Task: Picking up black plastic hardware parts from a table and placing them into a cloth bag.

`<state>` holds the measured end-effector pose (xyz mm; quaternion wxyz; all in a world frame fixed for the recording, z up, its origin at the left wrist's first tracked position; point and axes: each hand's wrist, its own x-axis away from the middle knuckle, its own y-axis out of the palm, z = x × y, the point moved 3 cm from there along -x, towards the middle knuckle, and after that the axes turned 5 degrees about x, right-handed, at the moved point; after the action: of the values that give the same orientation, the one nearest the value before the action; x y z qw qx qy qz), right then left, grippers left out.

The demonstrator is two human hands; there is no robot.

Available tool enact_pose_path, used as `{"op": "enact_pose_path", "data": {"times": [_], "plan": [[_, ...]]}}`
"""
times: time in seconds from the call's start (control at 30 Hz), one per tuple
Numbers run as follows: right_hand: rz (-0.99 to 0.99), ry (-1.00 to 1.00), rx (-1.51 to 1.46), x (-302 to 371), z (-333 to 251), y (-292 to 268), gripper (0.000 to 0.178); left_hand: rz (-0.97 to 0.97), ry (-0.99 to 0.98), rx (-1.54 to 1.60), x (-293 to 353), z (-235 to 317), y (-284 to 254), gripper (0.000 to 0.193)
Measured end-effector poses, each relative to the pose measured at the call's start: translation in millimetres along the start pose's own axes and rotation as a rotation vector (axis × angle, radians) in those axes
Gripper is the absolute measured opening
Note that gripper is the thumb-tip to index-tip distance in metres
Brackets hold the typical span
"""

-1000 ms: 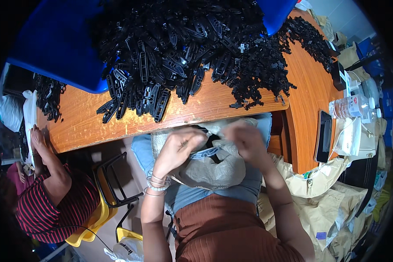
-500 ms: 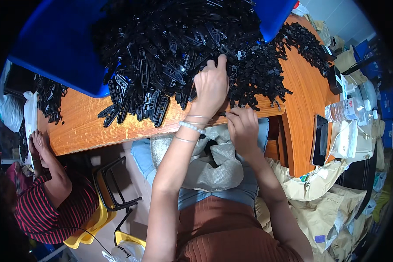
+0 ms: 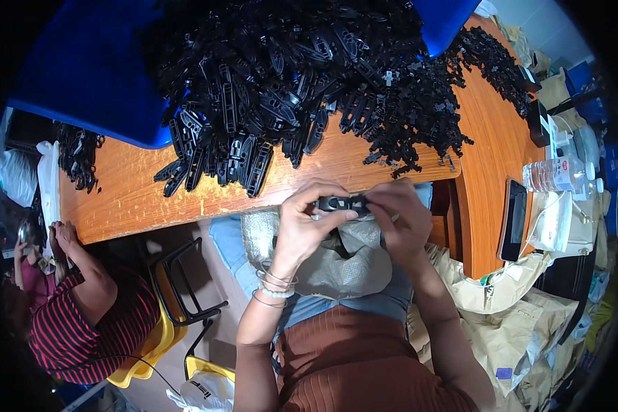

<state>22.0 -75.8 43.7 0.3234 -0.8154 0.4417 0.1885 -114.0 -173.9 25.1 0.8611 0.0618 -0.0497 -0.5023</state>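
At the front edge of the wooden table, my left hand (image 3: 307, 221) pinches a long black plastic part (image 3: 338, 204) with openings along its length. My right hand (image 3: 404, 218) meets the part's right end with its fingers closed; whatever lies between them is hidden and slightly blurred. Beyond my hands spreads a large heap of similar black plastic parts (image 3: 254, 103), some with glossy slotted frames. To its right lies a pile of small black plastic pieces (image 3: 419, 123). Under my hands, a pale woven sack (image 3: 347, 275) rests on my lap.
A blue bin (image 3: 82, 89) lies at the far left of the wooden table (image 3: 130, 206). On the right are a phone (image 3: 512, 220), a plastic bottle (image 3: 549, 175) and brown paper bags (image 3: 494, 336). At left, a person in a striped shirt (image 3: 93, 323) sits on a yellow chair (image 3: 144, 350).
My left hand has drawn back from the heap to the table edge with a black plastic part in it. The right hand has moved slightly right and down, to the part's end.
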Motion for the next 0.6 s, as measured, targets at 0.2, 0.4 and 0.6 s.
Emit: {"op": "enact_pose_path", "data": {"times": [0.2, 0.4, 0.6], "plan": [[-0.153, -0.152, 0.130, -5, -14, 2, 0.026, 0.029, -0.137, 0.186, 12, 4, 8, 0.023], [-0.233, -0.061, 0.139, -6, -12, -2, 0.031, 0.016, -0.106, 0.115, 16, 0, 4, 0.022], [-0.445, 0.432, -0.244, 14, 6, -2, 0.029, -0.112, -0.109, -0.084, 20, 14, 4, 0.019]]}}
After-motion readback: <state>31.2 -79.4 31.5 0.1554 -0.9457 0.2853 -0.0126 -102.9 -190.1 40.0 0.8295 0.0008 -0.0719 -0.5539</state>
